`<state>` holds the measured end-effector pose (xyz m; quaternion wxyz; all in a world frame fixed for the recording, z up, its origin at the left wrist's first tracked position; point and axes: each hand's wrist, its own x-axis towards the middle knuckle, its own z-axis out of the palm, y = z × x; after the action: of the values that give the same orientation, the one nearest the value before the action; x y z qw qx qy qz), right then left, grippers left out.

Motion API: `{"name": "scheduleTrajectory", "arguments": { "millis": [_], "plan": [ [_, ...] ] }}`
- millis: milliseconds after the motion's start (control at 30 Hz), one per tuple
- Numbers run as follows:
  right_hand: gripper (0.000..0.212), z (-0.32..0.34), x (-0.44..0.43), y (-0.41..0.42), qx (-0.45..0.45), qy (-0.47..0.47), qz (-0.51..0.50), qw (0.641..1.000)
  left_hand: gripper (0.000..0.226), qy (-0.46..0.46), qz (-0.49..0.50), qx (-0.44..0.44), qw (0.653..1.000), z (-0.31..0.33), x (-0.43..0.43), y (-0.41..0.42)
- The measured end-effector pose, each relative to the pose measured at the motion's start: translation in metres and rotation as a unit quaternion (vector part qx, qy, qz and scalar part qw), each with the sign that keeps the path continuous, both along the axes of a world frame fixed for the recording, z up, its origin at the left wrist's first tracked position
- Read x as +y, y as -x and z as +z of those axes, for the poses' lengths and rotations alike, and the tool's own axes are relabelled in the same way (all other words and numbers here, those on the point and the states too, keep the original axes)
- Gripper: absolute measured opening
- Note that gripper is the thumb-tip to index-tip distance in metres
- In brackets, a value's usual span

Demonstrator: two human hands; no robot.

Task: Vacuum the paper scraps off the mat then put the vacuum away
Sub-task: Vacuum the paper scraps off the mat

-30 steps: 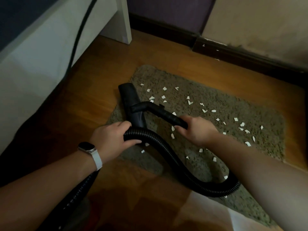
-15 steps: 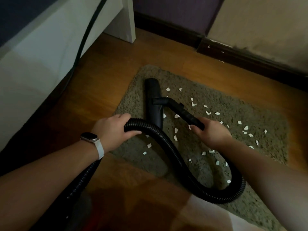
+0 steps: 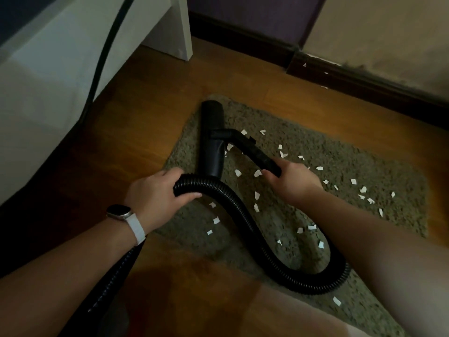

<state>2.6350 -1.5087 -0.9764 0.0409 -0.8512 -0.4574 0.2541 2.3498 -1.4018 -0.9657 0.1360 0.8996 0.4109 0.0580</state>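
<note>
A shaggy grey-brown mat (image 3: 328,152) lies on the wooden floor, strewn with several white paper scraps (image 3: 363,189). The black vacuum nozzle head (image 3: 211,139) rests on the mat's left part, pointing away from me. My right hand (image 3: 291,180) grips the black rigid wand (image 3: 252,150) just behind the nozzle. My left hand (image 3: 155,190), with a watch on its wrist, is closed around the ribbed black hose (image 3: 255,229), which loops over the mat to the right and back under my left forearm.
A white furniture panel with a leg (image 3: 179,27) stands at the left, a black cable (image 3: 107,52) hanging down it. Dark skirting board (image 3: 364,79) runs along the far wall. Bare wooden floor (image 3: 145,113) lies between furniture and mat.
The nozzle has slid right across the mat's left part, over scraps that lay there; fewer scraps show near the mat's far-left corner. Both hands kept their grips.
</note>
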Motion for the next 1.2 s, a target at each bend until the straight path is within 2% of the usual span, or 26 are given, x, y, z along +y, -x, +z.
{"name": "scheduleTrajectory", "arguments": {
  "millis": [233,500,833,1200],
  "plan": [
    [0.033,-0.003,-0.032,-0.02,-0.011,0.009,-0.05,0.999,0.058,0.028,0.0,-0.007,1.0,-0.002,0.001,-0.002],
    [0.03,0.004,-0.052,-0.023,-0.015,0.002,-0.061,0.998,0.048,0.041,0.006,-0.001,0.999,0.011,-0.009,0.008],
    [0.034,0.005,0.0,0.013,0.001,-0.017,0.007,1.0,0.044,0.031,0.007,0.031,0.999,0.024,-0.016,0.02],
    [0.038,0.017,0.04,-0.006,-0.03,0.014,-0.011,0.999,0.046,0.048,0.02,0.03,0.998,0.018,-0.017,0.017]
  ]
}}
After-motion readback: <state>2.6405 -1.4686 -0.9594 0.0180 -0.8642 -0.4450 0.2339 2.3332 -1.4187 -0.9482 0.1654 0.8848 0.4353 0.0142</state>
